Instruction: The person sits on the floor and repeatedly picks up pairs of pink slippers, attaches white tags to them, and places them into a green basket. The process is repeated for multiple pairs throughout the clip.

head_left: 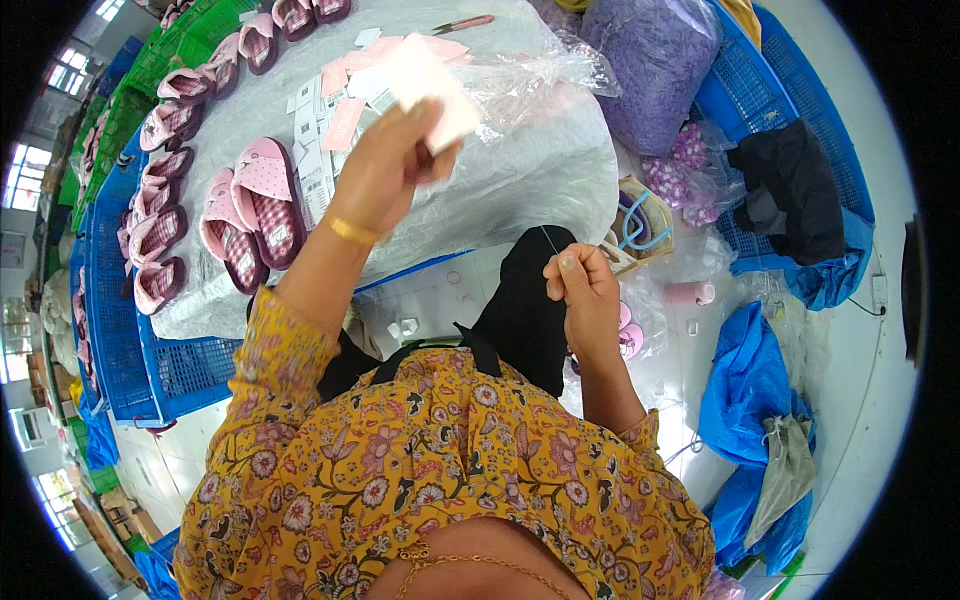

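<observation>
My left hand point(388, 165) is raised over the covered table and grips a pale card point(432, 88), slightly blurred. Off to the right, above my knee, my right hand point(585, 280) is closed in a pinch on a thin pale strand point(549, 240); whether it is thread or plastic cannot be told. A pair of pink slippers point(262, 190) with checked lining lies left of my left hand. Pink tags point(344, 124) and white printed labels point(313, 150) are spread beside and beyond that hand. Past them lie small snips point(464, 23).
More pink slippers point(158, 235) line the table's left edge, by blue crates point(125, 345). Clear plastic film point(550, 75) covers part of the table point(540, 160). At right are a purple bundle point(650, 70), a blue crate point(765, 80) with dark cloth, a small box point(640, 225) and blue sacking point(745, 390).
</observation>
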### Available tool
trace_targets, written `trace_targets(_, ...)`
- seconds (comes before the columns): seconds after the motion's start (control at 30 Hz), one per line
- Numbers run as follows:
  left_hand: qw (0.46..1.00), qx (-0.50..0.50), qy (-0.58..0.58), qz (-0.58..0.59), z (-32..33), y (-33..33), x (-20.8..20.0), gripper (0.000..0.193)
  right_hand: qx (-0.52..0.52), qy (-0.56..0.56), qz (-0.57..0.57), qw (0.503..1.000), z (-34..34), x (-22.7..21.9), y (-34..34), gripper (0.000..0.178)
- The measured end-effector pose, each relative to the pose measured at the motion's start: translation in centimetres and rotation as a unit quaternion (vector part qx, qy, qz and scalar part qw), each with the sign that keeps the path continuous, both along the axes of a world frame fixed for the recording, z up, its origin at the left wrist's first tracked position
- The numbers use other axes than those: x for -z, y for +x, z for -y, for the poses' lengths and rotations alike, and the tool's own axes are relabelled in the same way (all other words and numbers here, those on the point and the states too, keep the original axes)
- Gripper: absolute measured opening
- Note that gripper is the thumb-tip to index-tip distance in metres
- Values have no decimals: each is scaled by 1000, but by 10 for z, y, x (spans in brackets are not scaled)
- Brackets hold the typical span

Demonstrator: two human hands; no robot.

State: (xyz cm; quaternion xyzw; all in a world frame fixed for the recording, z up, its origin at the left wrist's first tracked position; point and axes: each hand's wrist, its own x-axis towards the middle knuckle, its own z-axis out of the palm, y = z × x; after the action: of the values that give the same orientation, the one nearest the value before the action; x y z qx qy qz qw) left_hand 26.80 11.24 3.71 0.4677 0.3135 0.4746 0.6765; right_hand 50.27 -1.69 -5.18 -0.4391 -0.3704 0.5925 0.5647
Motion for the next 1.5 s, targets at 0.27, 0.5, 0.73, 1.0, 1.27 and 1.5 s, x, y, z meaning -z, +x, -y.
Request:
trace_targets(0.27, 970, 129, -205, 24, 83, -9, 46, 33, -172, 39, 196, 965, 3, -10, -30, 12)
trace_targets(0.5, 982, 66, -177, -14, 78, -24, 42, 29, -329, 93, 262, 902, 11, 5, -26, 20)
trace_targets(0.73, 890, 264, 101, -357, 97, -22, 25, 33, -243, -45, -104, 963, -32, 7, -44, 36)
trace_targets(1.0, 885, 285, 91, -357, 104, -24, 38, 35, -216, -70, -180, 957, -43, 6, -66, 20)
trace_targets(1.27, 955, 132, -72, -255, 108, -32, 33, 28, -99, -32, -164, 981, -52, 15, -65, 13)
trace_targets(1.5, 937, 41, 95, -335, 95, -52, 49, 25, -116, -28, 20, 993, -37, -30, -63, 29)
